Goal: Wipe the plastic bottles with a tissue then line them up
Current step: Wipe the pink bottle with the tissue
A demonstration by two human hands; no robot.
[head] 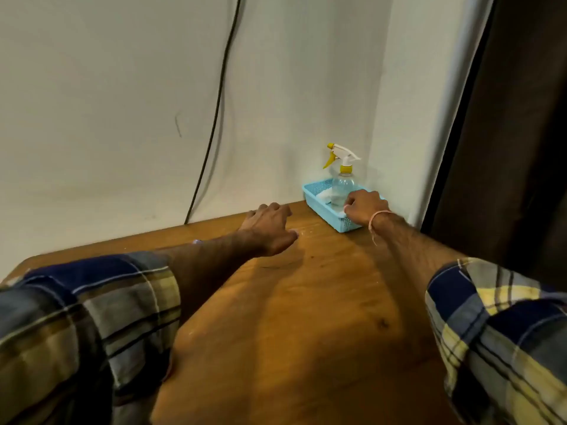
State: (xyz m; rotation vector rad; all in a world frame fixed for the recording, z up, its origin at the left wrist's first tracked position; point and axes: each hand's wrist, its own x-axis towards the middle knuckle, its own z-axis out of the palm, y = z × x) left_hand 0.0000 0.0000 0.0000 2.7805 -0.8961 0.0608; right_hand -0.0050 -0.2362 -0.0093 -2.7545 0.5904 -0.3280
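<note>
Warm honey-brown wood grain across the tabletop (291,317), darker knots speckled through it. The basket (316,199) is light blue with a fine mesh pattern, with a white tissue (325,195) inside. The spray bottle (343,185) is clear, with a yellow collar, white head, yellow trigger and yellow nozzle tip. Plaid sleeves (92,308) in navy, pale yellow and grey. A pink band (379,215) at the right wrist. A black cable (219,96) on an off-white wall (107,87), and a dark brown curtain (521,118).

A person in plaid sleeves (92,302) reaches across a wooden table (306,302). The left hand (270,230) rests on it, fingers loosely bent. The right hand (365,207) curls over the rim of a blue basket (343,223) in the far right corner, where a spray bottle (343,187) stands beside white tissue (324,196). A black cable (219,96) hangs down the wall.
</note>
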